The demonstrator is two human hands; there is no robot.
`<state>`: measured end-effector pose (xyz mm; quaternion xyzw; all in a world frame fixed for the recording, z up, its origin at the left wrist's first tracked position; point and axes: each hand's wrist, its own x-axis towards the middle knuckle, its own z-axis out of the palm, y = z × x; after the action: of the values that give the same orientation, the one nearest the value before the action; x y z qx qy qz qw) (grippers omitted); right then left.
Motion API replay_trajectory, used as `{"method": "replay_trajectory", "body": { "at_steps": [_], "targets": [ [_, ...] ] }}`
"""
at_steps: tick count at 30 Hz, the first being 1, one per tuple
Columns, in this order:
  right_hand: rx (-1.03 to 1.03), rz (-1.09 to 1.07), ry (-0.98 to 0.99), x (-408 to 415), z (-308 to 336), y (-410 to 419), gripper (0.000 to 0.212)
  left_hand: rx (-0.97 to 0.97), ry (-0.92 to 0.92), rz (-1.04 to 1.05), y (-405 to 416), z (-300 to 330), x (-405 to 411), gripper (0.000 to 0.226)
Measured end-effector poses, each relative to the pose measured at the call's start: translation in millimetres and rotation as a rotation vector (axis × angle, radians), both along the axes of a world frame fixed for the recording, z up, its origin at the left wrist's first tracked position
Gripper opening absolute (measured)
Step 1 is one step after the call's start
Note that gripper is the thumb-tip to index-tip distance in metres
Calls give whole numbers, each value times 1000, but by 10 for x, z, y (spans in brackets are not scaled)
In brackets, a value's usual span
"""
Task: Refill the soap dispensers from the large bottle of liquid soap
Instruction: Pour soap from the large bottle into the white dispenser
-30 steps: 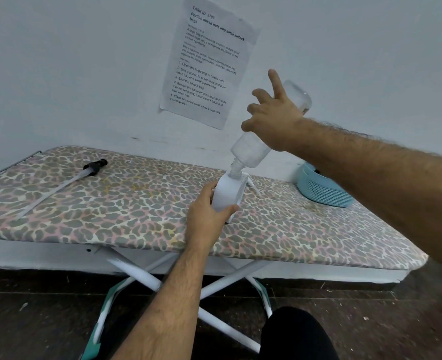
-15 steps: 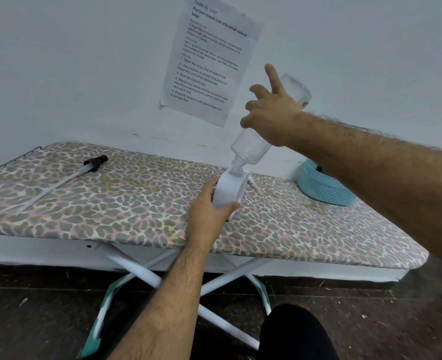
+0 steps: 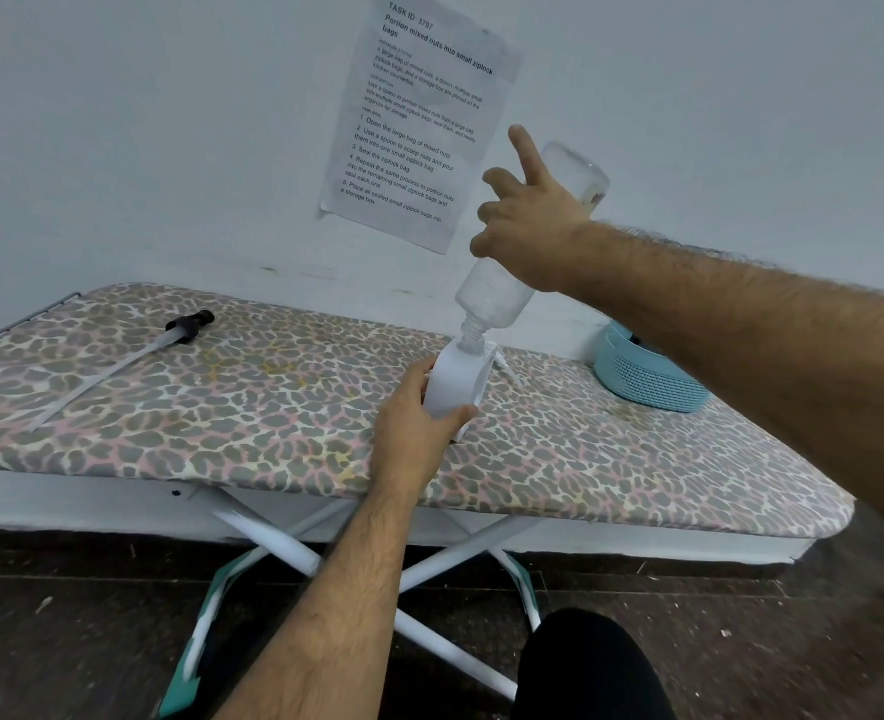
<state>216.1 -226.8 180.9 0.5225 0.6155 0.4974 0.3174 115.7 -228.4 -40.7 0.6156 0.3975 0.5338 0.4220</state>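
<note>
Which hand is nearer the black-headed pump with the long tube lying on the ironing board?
Left. The left hand grips the white dispenser, right of the black-headed pump. The right hand is raised farther right, holding the clear bottle.

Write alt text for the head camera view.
The right hand tips a clear bottle neck-down into a white dispenser steadied by the left hand on a leopard-print ironing board. A pump tube lies left, a teal basket right.
</note>
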Motion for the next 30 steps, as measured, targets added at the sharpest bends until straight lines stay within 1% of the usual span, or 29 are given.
{"method": "replay_trajectory", "body": {
  "at_steps": [10,17,20,30],
  "targets": [
    [-14,25,-35,-34,16,30,39,-2,-2,-3,5,-6,-13,65],
    [-11,36,-11,-24,14,19,40,-4,1,0,2,-8,-20,64],
    [-9,39,-2,-18,9,12,38,-7,-2,0,6,-15,-15,64],
    [-18,45,-27,-50,12,18,37,-7,0,3,15,-26,-13,65]
  ]
}}
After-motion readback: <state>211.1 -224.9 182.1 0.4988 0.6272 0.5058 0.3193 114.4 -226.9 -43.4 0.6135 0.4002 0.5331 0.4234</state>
